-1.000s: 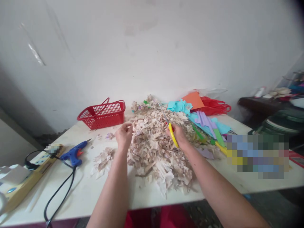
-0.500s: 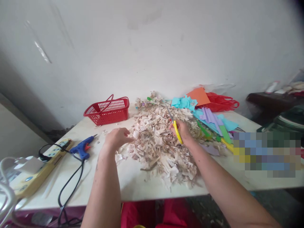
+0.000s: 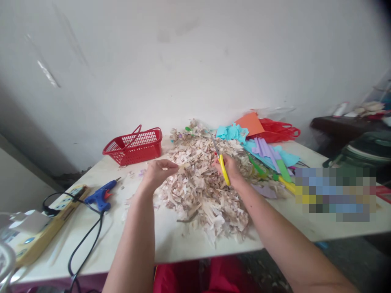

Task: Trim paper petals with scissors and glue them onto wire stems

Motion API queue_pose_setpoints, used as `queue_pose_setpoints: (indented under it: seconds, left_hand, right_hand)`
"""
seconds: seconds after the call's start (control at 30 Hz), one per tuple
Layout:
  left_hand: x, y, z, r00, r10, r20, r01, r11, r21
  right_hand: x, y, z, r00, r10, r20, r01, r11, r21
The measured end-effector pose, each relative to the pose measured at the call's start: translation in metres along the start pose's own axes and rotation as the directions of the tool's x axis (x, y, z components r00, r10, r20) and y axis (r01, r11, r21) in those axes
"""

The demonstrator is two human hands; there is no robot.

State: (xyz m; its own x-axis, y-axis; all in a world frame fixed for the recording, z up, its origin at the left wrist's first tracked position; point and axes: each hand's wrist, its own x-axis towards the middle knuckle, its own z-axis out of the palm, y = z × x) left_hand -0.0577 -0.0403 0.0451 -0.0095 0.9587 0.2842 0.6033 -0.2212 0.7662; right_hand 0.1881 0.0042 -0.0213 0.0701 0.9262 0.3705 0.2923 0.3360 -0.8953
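Note:
In my right hand [image 3: 228, 167] is a pair of scissors [image 3: 222, 160] with yellow handles, its grey blades pointing away from me toward the wall. My left hand [image 3: 160, 171] is closed in a pinch at the left side of the pile, and a thin pale yellowish scrap [image 3: 184, 167] shows at its fingertips. Between and below both hands spreads a heap of beige, papery scraps [image 3: 201, 191]. A dried-looking flower bunch [image 3: 192, 129] with bits of green and purple lies behind the heap.
A red plastic basket [image 3: 137, 147] stands back left. A blue glue gun [image 3: 102, 196] and yellow power strip [image 3: 61, 221] with cables lie at left. On the right are blue crepe paper [image 3: 233, 132], purple strips [image 3: 266, 151], an orange sheet [image 3: 250, 123] and a red plastic bag [image 3: 275, 129].
My left hand has moved right and forward over the heap, its fingers now pinched at a scrap. The right hand keeps the scissors in much the same place. The view has shifted slightly.

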Motion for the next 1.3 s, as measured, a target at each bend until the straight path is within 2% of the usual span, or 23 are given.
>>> queue_pose_setpoints:
  seconds: [0.13, 0.23, 0.33, 0.43, 0.53, 0.6, 0.67, 0.8, 0.9, 1.1, 1.3]
  left_hand:
    - [0.008, 0.008, 0.035, 0.997, 0.068, 0.020, -0.061, 0.968, -0.245]
    - [0.012, 0.010, 0.060, 0.997, 0.046, 0.057, -0.032, 0.973, -0.228]
    - [0.012, 0.014, 0.077, 0.996, 0.043, 0.083, -0.022, 0.972, -0.234]
    - [0.012, 0.016, 0.087, 0.990, 0.043, 0.136, -0.004, 0.962, -0.274]
    - [0.015, 0.015, 0.090, 0.980, 0.060, 0.191, 0.000, 0.954, -0.298]
    - [0.019, 0.012, 0.088, 0.982, 0.068, 0.178, -0.016, 0.960, -0.280]
    - [0.023, 0.007, 0.083, 0.993, 0.051, 0.108, -0.026, 0.974, -0.223]
    - [0.028, -0.008, 0.076, 0.993, 0.031, -0.116, -0.038, 0.998, -0.058]
    - [0.027, -0.019, 0.076, 0.984, 0.044, -0.175, -0.031, 0.997, 0.075]
    - [0.023, -0.028, 0.074, 0.963, 0.184, -0.198, -0.131, 0.958, 0.255]
    - [0.019, -0.026, 0.078, 0.915, 0.327, -0.235, -0.259, 0.925, 0.278]
  right_hand:
    - [-0.004, -0.015, -0.002, 0.997, 0.079, 0.004, -0.079, 0.985, 0.153]
    - [-0.006, -0.021, -0.005, 0.993, 0.083, 0.089, -0.102, 0.965, 0.240]
    - [-0.007, -0.021, -0.006, 0.983, 0.048, 0.180, -0.098, 0.955, 0.281]
    - [-0.006, -0.017, -0.002, 0.982, 0.050, 0.181, -0.098, 0.958, 0.270]
    - [-0.003, -0.014, -0.001, 0.990, 0.054, 0.131, -0.085, 0.966, 0.245]
    - [-0.001, -0.013, -0.002, 0.993, 0.057, 0.103, -0.080, 0.969, 0.235]
    - [0.001, -0.012, -0.005, 0.993, 0.073, 0.090, -0.093, 0.964, 0.251]
    - [0.003, -0.011, -0.013, 0.990, 0.114, 0.085, -0.134, 0.947, 0.291]
    - [0.003, -0.012, -0.018, 0.988, 0.127, 0.087, -0.146, 0.952, 0.269]
    - [0.000, -0.013, -0.021, 0.986, 0.104, 0.129, -0.141, 0.936, 0.322]
    - [-0.003, -0.012, -0.020, 0.964, 0.105, 0.245, -0.194, 0.908, 0.370]
